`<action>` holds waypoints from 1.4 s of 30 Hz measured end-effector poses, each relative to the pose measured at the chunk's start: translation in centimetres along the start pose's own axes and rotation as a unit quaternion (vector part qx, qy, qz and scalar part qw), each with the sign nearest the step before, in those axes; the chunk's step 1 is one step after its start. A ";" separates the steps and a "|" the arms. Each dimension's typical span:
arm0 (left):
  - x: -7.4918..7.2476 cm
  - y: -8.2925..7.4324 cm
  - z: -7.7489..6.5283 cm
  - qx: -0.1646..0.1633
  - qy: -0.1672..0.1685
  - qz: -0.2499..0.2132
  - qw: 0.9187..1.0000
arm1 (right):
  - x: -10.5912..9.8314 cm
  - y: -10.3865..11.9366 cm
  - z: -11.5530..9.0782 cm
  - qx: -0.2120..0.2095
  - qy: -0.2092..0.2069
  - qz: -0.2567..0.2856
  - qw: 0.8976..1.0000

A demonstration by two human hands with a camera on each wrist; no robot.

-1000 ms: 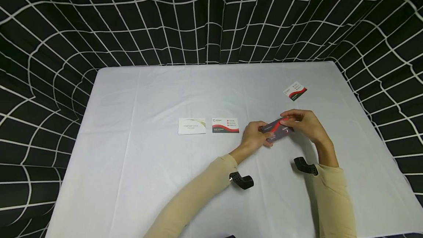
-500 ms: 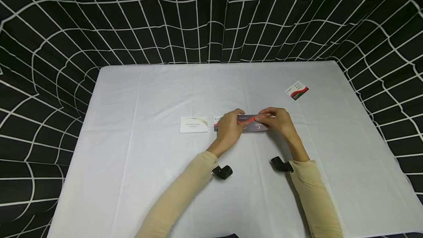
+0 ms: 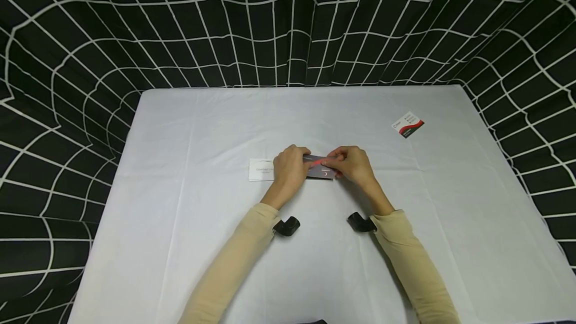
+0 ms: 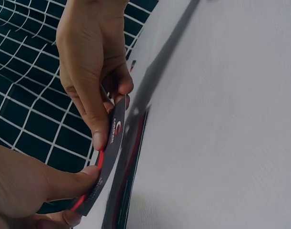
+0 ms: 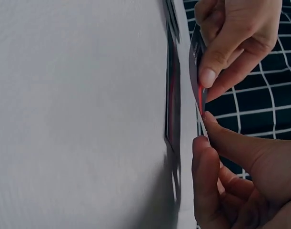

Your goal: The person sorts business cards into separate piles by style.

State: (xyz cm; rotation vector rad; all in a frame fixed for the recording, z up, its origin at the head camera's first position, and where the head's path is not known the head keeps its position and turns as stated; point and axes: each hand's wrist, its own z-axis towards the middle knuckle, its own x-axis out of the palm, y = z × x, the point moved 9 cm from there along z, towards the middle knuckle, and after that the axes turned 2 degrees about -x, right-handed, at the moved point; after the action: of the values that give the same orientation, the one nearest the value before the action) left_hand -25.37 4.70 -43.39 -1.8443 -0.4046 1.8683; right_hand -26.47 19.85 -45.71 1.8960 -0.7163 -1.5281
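Note:
Both hands pinch a dark grey business card with a red stripe, slightly bowed in the wrist views. My left hand grips its left end, thumb on top and fingers beneath. At the opposite end, the thumb and fingers of my right hand pinch it. Close under the held card, a business card with dark and red edges lies on the tablecloth, mostly hidden from above. A white business card pile printed with a company logo lies just left, partly covered by my left hand.
A single white, red and dark business card lies angled at the back right of the white-covered table. Black curtains with a white grid surround the table's back and sides. A black wrist mount sits on each sleeve.
Both hands have carried the dark card leftward from the right of the table, levelling it on the way, until it hangs over the red-striped card. The lone card at back right stays put.

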 end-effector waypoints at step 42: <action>1.8 -1.3 -0.8 0.028 -0.003 0.089 0.996 | 0.9 0.3 0.7 -0.033 -0.007 -0.068 0.997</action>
State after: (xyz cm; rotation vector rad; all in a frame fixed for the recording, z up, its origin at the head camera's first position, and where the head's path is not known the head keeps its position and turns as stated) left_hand -24.40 6.63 -44.26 -1.8914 -0.1939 1.9806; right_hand -27.03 18.88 -46.19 1.9196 -0.5459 -1.6289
